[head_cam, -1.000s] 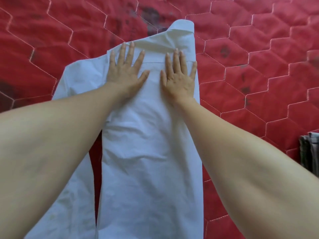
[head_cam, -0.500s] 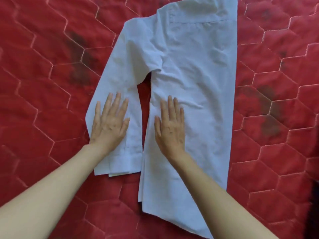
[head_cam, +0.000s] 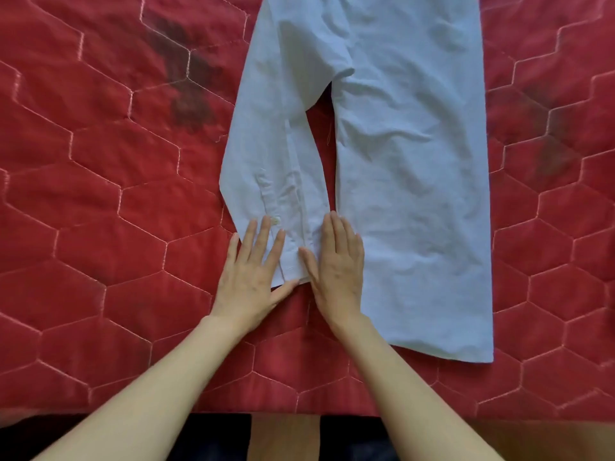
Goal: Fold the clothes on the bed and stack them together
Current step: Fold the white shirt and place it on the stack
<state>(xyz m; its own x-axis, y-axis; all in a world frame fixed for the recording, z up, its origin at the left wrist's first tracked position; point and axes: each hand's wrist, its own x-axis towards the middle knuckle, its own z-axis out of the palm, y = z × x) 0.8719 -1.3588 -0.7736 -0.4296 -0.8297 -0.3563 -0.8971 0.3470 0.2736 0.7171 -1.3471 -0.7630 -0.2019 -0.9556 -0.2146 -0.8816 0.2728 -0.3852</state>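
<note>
A pale blue long-sleeved shirt lies flat on the red quilted bed cover, its body folded lengthwise and running off the top of the view. Its sleeve lies down the left side, cuff nearest me. My left hand rests flat, fingers spread, on the cuff's lower left corner. My right hand presses flat beside it, partly on the cuff and partly on the shirt body's left edge. Neither hand grips the cloth.
The bed's near edge runs across the bottom of the view, with dark floor below it. Dark stains mark the cover to the left of the shirt. The shirt's hem ends well short of the bed edge.
Both hands have slid down the shirt toward me, from the collar area a second ago to the sleeve cuff now. My view has dropped toward the bed's near edge.
</note>
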